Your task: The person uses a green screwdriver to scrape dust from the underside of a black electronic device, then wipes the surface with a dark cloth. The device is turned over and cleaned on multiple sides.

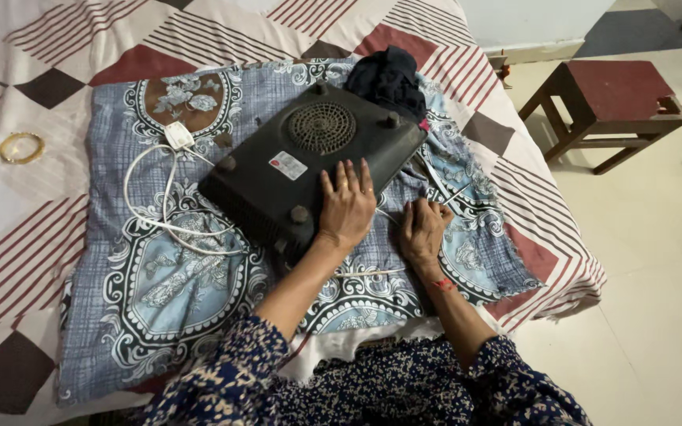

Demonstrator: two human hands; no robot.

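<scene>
A black flat appliance lies upside down on a blue patterned cloth, with its round vent grille and small feet facing up. My left hand rests flat, palm down, on its near right corner. My right hand sits on the cloth just right of the appliance, with its fingers curled in. Thin pale strands run past that hand; I cannot tell whether it grips one. The appliance's white cord and plug loop on the cloth to the left.
A dark bundle of fabric lies behind the appliance. A thin pale stick lies on the cloth near my wrists. A gold bangle rests on the striped bedsheet at left. A wooden stool stands on the floor at right.
</scene>
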